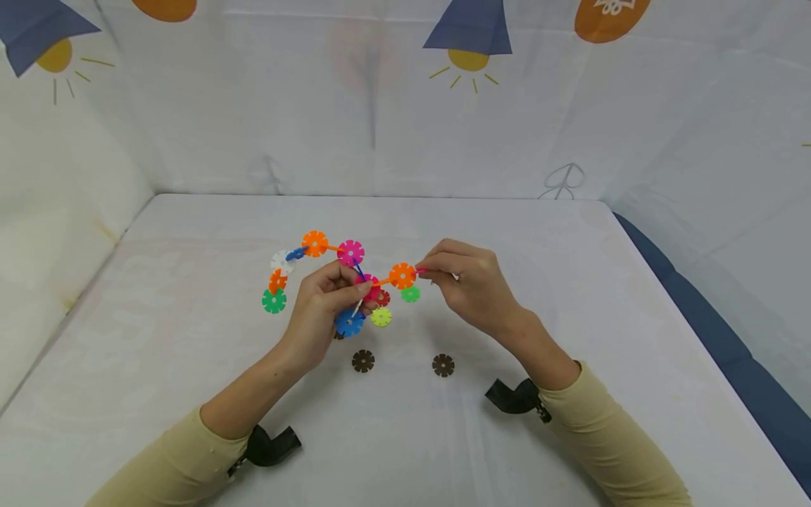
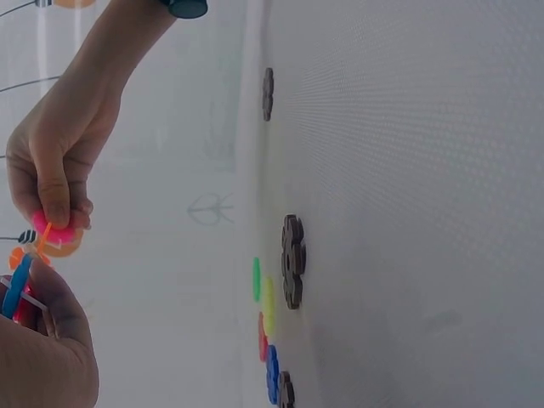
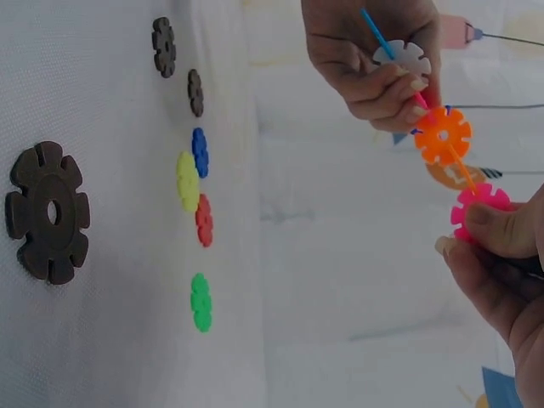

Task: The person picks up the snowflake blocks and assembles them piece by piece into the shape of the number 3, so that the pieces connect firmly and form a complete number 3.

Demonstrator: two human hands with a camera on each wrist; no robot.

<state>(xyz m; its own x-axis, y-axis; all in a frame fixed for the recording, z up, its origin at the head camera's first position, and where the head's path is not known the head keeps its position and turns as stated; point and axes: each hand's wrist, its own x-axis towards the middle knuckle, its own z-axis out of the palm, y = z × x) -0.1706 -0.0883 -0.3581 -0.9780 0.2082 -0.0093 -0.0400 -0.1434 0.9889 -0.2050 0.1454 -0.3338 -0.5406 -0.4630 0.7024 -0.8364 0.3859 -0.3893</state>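
Observation:
My left hand [image 1: 310, 310] grips a chain of slotted plastic snowflake discs. From its fingers the chain curves up past a pink disc [image 1: 350, 252] and an orange disc [image 1: 315, 243] to a green disc [image 1: 274, 301] at the far left. A blue disc [image 1: 350, 322] shows by the left fingers. Between the hands is another orange disc [image 1: 403, 275]. On its right, my right hand [image 1: 475, 285] pinches a pink disc [image 3: 476, 208]; the right wrist view shows an orange disc seen edge-on [image 3: 461, 167] meeting it. Fingers hide part of the chain.
Loose discs lie on the white table [image 1: 538, 451]: light green [image 1: 410, 293], yellow [image 1: 381, 317], red [image 1: 383, 298], blue [image 3: 200, 153], and brown ones [image 1: 363, 361], one farther right [image 1: 443, 365]. A white printed curtain [image 1: 285, 105] stands behind.

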